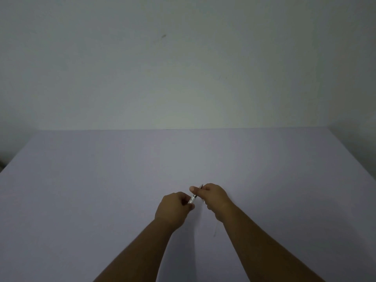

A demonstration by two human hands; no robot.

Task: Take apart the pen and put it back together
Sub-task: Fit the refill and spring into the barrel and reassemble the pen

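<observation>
**Fingers closed on a pen above a bare table**

Fingers of both hands are curled shut around one pen [193, 197], held just above the table [81, 200]. The left hand [174, 208] pinches the clear lower end; the right hand [213, 197] grips the upper part, with the dark tip poking out past its knuckles. The hands sit close together, nearly touching. Around them the pale tabletop lies open on all sides. Its far edge meets the wall [183, 68], and its left edge slants off at the frame's side.
</observation>
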